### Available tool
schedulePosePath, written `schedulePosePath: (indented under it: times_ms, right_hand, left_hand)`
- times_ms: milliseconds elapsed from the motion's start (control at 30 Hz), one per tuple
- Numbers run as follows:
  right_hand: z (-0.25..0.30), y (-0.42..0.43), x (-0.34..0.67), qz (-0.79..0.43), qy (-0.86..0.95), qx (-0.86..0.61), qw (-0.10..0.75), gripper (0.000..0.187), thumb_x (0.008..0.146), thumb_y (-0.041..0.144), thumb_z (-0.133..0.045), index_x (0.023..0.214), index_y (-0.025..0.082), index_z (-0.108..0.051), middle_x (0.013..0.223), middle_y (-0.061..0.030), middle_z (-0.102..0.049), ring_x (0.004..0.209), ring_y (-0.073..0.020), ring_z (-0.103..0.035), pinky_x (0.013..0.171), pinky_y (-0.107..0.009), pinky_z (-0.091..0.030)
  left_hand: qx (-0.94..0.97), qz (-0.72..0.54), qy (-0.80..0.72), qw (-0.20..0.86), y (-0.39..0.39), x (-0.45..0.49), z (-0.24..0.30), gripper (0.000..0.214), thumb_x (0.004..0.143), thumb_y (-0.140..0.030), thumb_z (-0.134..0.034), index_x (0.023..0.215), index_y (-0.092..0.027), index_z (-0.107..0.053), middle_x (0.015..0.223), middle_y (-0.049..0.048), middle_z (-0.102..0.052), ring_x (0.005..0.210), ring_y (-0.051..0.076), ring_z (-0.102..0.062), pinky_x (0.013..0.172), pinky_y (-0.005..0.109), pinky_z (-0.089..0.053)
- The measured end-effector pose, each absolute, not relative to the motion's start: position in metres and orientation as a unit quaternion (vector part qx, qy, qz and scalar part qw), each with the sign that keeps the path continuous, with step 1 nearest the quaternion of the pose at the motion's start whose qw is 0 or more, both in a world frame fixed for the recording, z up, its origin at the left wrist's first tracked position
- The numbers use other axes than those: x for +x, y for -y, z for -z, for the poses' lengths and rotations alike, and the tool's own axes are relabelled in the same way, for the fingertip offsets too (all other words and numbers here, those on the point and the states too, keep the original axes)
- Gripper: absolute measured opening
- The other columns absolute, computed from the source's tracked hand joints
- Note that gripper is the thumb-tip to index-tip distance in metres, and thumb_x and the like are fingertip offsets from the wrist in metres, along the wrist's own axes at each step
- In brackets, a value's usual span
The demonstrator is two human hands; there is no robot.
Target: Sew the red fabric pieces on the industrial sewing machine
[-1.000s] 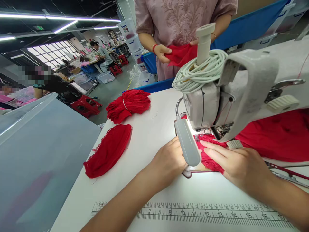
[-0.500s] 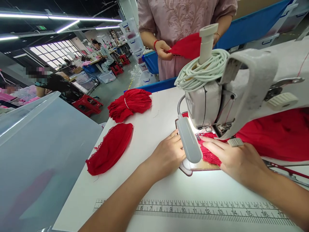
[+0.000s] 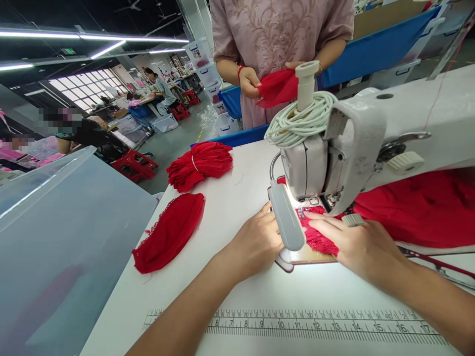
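At a sewing machine (image 3: 356,133), a piece of red lace-edged fabric (image 3: 321,240) lies under the needle area. My right hand (image 3: 365,247) rests palm down on it, with stretched fingers pressing it flat close to the presser foot. To the left of the fabric is my left hand (image 3: 256,242), on the machine bed's edge. A grey lamp (image 3: 287,215) covers its fingertips, so what they touch is hidden. A larger red cloth (image 3: 419,207) spreads behind my right hand, beneath the machine arm.
A red cup-shaped piece (image 3: 168,232) and a tied red bundle (image 3: 200,165) lie on the white table (image 3: 237,183). A translucent bin (image 3: 74,237) stands at left. Across the table, a person (image 3: 274,44) holds red cloth (image 3: 278,88). A printed ruler (image 3: 297,324) runs along the front.
The view has shifted slightly, so the machine appears a little further left and lower. Both hands keep nearly the same places. The person opposite has tilted the red cloth differently.
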State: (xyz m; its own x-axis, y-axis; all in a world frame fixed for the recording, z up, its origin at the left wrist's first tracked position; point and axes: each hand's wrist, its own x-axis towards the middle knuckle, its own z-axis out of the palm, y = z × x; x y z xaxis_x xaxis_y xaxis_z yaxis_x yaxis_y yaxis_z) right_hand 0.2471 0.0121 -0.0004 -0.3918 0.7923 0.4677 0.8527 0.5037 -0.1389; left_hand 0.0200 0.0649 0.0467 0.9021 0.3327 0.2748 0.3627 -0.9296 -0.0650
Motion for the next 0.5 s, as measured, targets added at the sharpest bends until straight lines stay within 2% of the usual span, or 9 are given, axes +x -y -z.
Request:
schedulePosePath:
  times_ms: [200, 333, 433, 500]
  right_hand:
    - [-0.008, -0.010, 0.245, 0.068, 0.836, -0.482, 0.253, 0.021, 0.089, 0.025, -0.048, 0.101, 0.022, -0.065, 0.082, -0.0050, -0.073, 0.046, -0.0145, -0.050, 0.045, -0.029, -0.027]
    - [-0.011, -0.011, 0.244, 0.077, 0.837, -0.478, 0.256, 0.019, 0.090, 0.022, -0.045, 0.086, 0.021, -0.064, 0.076, -0.0040, -0.072, 0.039, -0.0127, -0.042, 0.044, -0.029, -0.026]
    - [-0.011, -0.012, 0.245, 0.082, 0.838, -0.471, 0.264, 0.026, 0.088, 0.014, -0.039, 0.080, 0.020, -0.063, 0.076, -0.0035, -0.072, 0.036, -0.0113, -0.036, 0.043, -0.029, -0.026]
    - [-0.009, -0.012, 0.246, 0.085, 0.838, -0.470, 0.263, 0.028, 0.084, 0.010, -0.039, 0.081, 0.020, -0.064, 0.077, -0.0035, -0.072, 0.036, -0.0116, -0.036, 0.043, -0.030, -0.026]
  left_hand:
    - [-0.977, 0.116, 0.170, 0.061, -0.067, 0.017, -0.046, 0.020, 0.088, -0.014, -0.050, 0.077, -0.016, -0.066, 0.094, 0.0086, -0.070, 0.093, 0.022, -0.062, 0.100, 0.049, -0.046]
    - [-0.974, 0.130, 0.175, 0.067, -0.066, 0.018, -0.048, 0.022, 0.090, -0.020, -0.051, 0.074, -0.016, -0.066, 0.089, 0.0077, -0.069, 0.088, 0.021, -0.061, 0.097, 0.051, -0.045]
    - [-0.968, 0.171, 0.163, 0.081, -0.066, 0.022, -0.048, 0.020, 0.091, -0.021, -0.052, 0.079, -0.018, -0.068, 0.083, 0.0059, -0.068, 0.085, 0.020, -0.059, 0.088, 0.044, -0.047]
    - [-0.967, 0.178, 0.160, 0.080, -0.067, 0.024, -0.045, 0.020, 0.092, -0.019, -0.051, 0.080, -0.018, -0.068, 0.080, 0.0046, -0.067, 0.082, 0.019, -0.059, 0.081, 0.038, -0.047]
